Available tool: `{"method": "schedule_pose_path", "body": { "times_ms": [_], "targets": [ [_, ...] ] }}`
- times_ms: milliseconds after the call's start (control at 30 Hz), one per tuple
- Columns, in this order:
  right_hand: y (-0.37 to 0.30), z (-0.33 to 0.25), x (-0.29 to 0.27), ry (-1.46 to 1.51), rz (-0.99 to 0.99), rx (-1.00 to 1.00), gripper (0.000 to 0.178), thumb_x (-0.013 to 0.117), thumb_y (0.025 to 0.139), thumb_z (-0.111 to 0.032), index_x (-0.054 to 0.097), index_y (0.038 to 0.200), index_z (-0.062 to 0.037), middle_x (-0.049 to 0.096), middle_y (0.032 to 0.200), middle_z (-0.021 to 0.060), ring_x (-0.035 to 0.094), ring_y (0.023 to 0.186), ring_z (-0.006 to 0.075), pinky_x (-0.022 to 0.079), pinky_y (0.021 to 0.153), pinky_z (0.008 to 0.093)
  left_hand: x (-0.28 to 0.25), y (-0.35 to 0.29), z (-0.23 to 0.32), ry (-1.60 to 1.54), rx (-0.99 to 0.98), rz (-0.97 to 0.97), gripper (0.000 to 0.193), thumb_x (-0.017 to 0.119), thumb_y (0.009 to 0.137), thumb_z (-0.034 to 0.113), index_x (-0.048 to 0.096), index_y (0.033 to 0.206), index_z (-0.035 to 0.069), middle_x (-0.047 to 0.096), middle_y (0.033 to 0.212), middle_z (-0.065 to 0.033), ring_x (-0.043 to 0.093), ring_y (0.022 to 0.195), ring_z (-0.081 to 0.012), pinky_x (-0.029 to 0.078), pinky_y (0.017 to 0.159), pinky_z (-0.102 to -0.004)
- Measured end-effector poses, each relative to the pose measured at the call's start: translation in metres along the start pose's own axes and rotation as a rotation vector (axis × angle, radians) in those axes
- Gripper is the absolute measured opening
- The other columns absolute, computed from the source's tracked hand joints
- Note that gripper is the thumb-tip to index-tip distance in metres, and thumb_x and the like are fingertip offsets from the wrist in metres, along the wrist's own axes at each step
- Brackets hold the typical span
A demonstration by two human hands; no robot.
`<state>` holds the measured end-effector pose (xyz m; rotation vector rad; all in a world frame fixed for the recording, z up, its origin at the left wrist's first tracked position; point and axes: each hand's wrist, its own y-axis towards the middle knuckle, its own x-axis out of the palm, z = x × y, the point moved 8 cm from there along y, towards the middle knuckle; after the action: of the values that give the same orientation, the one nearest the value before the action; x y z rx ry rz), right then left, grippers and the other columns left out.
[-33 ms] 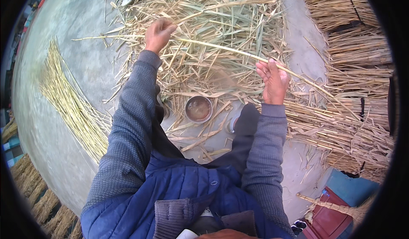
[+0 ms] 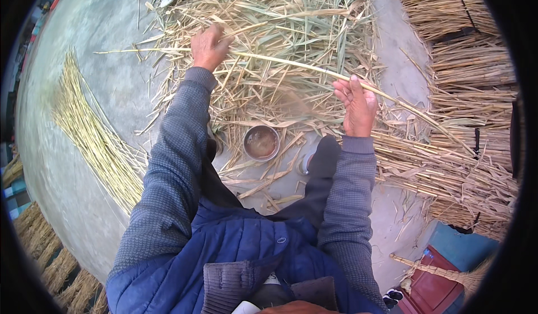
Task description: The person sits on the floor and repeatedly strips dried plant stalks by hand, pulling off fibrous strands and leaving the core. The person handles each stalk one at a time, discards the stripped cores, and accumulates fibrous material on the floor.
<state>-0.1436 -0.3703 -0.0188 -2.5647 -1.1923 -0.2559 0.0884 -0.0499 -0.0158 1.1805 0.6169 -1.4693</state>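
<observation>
A long pale reed stalk (image 2: pixel 291 63) slants across in front of me, its thin tip to the left and its thicker end to the lower right. My right hand (image 2: pixel 358 104) grips it between thumb and fingers, palm turned up. My left hand (image 2: pixel 210 46) is closed over the stalk's thinner part, which passes behind it. A dry reed leaf (image 2: pixel 291 17) runs out to the right from its fingertips; the exact grip is hidden. Beneath the stalk spreads a heap of stripped leaves (image 2: pixel 269 98), tan and grey-green.
A round metal bowl (image 2: pixel 261 143) stands on the floor between my feet. On the left lies a bundle of cleaned stalks (image 2: pixel 101 140). Unstripped reeds (image 2: pixel 437 160) lie on the right, near tied bundles (image 2: pixel 468 67). A dark red box (image 2: pixel 431 286) is at the lower right.
The dry leaf at my left hand has come down, and its far end has drawn left. My left hand has turned slightly; my right hand has shifted a little left.
</observation>
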Motion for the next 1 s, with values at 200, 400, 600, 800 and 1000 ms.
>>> {"method": "schedule_pose_path", "body": {
  "times_ms": [200, 400, 600, 800, 1000],
  "targets": [
    [-0.012, 0.017, 0.051, -0.068, -0.149, 0.031, 0.042, 0.07, 0.096, -0.033, 0.06, 0.111, 0.0047, 0.072, 0.093, 0.0152, 0.072, 0.078, 0.0169, 0.058, 0.067, 0.0236, -0.005, -0.048, 0.137, -0.45, 0.668, -0.058, 0.028, 0.075, 0.087, 0.033, 0.072, 0.102, 0.009, 0.071, 0.095, -0.006, 0.062, 0.09, -0.0218, 0.041, 0.083, -0.0357],
    [-0.012, 0.008, 0.061, 0.014, -0.211, -0.058, 0.037, 0.07, 0.096, -0.017, 0.056, 0.123, 0.0046, 0.07, 0.107, 0.0158, 0.072, 0.093, 0.02, 0.059, 0.077, 0.0262, -0.008, -0.037, 0.134, -0.51, 0.57, -0.197, 0.021, 0.081, 0.08, 0.029, 0.075, 0.086, 0.01, 0.068, 0.072, -0.0043, 0.061, 0.069, -0.0217, 0.044, 0.073, -0.0349],
    [-0.007, -0.011, 0.03, 0.224, -0.18, -0.118, 0.034, 0.065, 0.096, -0.004, 0.056, 0.127, 0.0054, 0.068, 0.116, 0.0187, 0.07, 0.103, 0.0261, 0.061, 0.086, 0.0319, 0.001, -0.018, 0.068, -0.504, 0.284, -0.431, 0.025, 0.079, 0.086, 0.027, 0.074, 0.092, 0.003, 0.072, 0.075, -0.0053, 0.066, 0.069, -0.0164, 0.051, 0.064, -0.0325],
    [-0.009, -0.007, 0.034, 0.189, -0.155, -0.109, 0.028, 0.064, 0.097, -0.007, 0.059, 0.122, 0.0034, 0.07, 0.109, 0.0169, 0.072, 0.098, 0.0291, 0.061, 0.084, 0.0339, -0.007, -0.034, 0.109, -0.66, 0.358, -0.387, 0.024, 0.079, 0.083, 0.025, 0.076, 0.094, 0.005, 0.073, 0.079, -0.0121, 0.069, 0.073, -0.0236, 0.053, 0.068, -0.0368],
    [-0.014, 0.0, 0.047, 0.143, -0.151, -0.081, 0.02, 0.06, 0.099, -0.012, 0.06, 0.114, 0.0015, 0.071, 0.104, 0.0164, 0.074, 0.094, 0.0287, 0.062, 0.078, 0.0341, 0.006, -0.047, 0.142, -0.782, 0.384, -0.276, 0.023, 0.081, 0.08, 0.025, 0.077, 0.09, 0.005, 0.073, 0.079, -0.0106, 0.07, 0.07, -0.0215, 0.054, 0.064, -0.0331]
  ]
}}
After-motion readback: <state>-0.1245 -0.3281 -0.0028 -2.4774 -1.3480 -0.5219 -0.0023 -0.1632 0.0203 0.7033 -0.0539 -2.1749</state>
